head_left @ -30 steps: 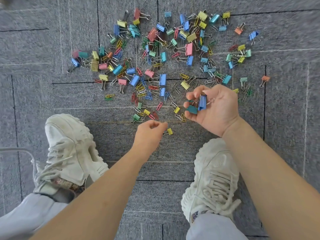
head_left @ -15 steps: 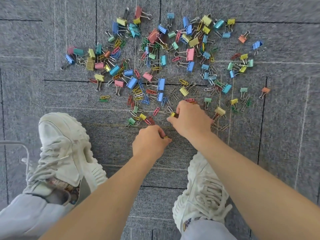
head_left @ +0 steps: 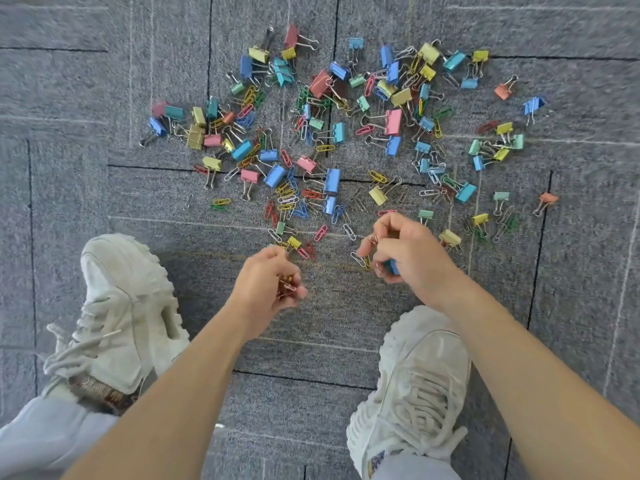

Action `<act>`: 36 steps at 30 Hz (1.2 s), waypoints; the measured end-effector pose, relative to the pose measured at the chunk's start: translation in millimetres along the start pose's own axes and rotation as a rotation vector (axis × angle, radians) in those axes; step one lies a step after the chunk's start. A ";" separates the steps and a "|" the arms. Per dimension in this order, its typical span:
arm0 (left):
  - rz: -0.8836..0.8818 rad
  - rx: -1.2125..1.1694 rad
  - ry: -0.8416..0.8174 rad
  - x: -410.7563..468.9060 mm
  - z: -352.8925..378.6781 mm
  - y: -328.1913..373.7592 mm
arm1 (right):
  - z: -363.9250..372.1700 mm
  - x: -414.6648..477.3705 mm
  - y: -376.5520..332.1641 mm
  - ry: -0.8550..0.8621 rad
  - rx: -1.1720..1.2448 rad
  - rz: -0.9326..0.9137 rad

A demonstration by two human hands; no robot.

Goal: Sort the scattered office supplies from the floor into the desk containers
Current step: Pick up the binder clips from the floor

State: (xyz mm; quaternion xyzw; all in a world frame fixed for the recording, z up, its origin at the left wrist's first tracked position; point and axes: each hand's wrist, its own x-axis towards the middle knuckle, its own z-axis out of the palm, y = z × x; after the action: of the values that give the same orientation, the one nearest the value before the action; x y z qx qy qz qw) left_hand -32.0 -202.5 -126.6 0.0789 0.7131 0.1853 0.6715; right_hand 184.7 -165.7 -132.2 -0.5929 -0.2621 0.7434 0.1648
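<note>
Both hands have come up off the carpet (head_left: 104, 98) since half a second ago. The right hand (head_left: 405, 258), then pressed flat on the clips, now turns sideways with its fingers curled round a blue binder clip (head_left: 393, 266) and a few wire loops. The left hand (head_left: 263, 282) pinches a small bunch of clips (head_left: 285, 287) between thumb and fingertips.

The rest of the supplies lie scattered on the carpet beyond the two shoes (head_left: 124, 306), across the tile seams — binder clips (head_left: 332, 180) and paper clips (head_left: 287, 197) mixed together. No desk container is in view.

Both kinds look light and stiff. Binder clips should lift easily by the coloured body or a wire handle. Paper clips lie flat in the pile and will likely snag one another — a fingertip pinch at one loop suits them.
</note>
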 end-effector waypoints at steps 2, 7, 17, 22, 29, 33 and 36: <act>0.048 -0.077 -0.027 -1.8 -5.3 7.5 | -3.5 -0.1 -1.4 -0.064 0.046 -0.014; 0.265 0.389 0.141 6.7 -2.9 17.5 | -3.6 6.2 -6.7 0.040 0.175 -0.020; 0.220 1.083 0.366 39.8 3.3 31.1 | 6.9 39.0 -17.7 0.571 -0.742 -0.223; 0.240 1.333 0.376 34.4 4.3 47.6 | 14.8 48.5 -25.2 0.607 -1.037 -0.175; 0.310 1.350 0.414 30.7 3.5 45.1 | 6.6 51.0 -24.0 0.618 -0.984 -0.149; 0.303 1.341 0.360 31.2 4.0 44.6 | 0.5 53.0 -26.4 0.584 -0.989 -0.131; 0.321 1.221 0.305 32.6 -3.5 44.4 | -3.6 52.0 -27.7 0.549 -0.890 -0.167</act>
State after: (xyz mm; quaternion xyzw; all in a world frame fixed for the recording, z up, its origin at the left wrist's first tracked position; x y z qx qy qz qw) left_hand -44.3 -150.5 -140.4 0.5248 0.7569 -0.1464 0.3608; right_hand 173.7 -113.7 -158.0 -0.7555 -0.5458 0.3619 0.0183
